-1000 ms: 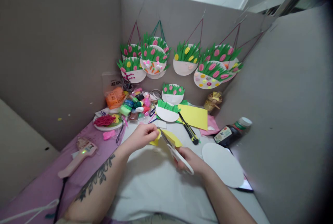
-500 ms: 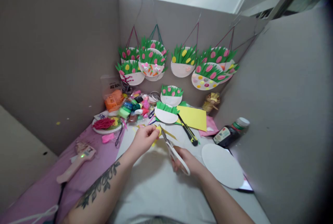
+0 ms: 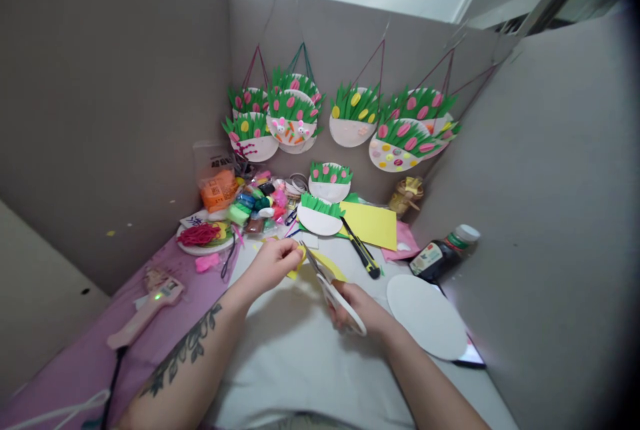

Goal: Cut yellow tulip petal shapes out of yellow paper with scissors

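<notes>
Between thumb and fingers, my left hand pinches a small piece of yellow paper. My right hand is wrapped round the white handles of a pair of scissors. The blades point up and left, right beside the yellow paper at my left fingertips. A longer yellow strip shows behind the blades. Just beyond my hands lies a white half plate with green paper grass, and a black-and-yellow utility knife rests to its right.
Yellow paper lies behind the knife. At right are a white oval plate over a phone and a tilted dark bottle. A pink glue gun lies left, near bagged colourful clay. Decorated plates hang on the back wall.
My left hand has shifted slightly left with the yellow paper. The yellow strip behind the scissor blades now shows wider, hanging farther right. My right hand stays nearly in place.
</notes>
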The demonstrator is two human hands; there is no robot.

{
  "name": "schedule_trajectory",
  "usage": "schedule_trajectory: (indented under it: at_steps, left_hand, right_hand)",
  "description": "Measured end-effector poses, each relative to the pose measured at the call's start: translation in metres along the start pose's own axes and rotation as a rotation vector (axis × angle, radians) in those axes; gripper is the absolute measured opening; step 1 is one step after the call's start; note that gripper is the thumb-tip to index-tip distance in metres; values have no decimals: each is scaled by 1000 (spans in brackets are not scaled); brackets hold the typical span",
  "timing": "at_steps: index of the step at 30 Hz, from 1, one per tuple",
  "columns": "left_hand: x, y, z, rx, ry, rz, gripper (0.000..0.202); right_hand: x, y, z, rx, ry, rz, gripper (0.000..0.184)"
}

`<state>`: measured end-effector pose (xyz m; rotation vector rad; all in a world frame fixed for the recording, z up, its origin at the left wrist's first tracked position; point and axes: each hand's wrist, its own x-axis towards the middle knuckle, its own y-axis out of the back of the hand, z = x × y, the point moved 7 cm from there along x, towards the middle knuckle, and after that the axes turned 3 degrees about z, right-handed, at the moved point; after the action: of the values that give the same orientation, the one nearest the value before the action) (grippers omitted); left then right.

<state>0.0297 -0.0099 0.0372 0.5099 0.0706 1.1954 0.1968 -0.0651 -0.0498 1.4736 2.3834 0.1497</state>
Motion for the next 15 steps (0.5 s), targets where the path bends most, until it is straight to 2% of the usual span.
schedule_trajectory:
  at_steps: [15]
  left_hand:
    - [0,3,2,12,28,-14,25]
  right_hand:
    - [-4,10,-8,-157,47,19,16]
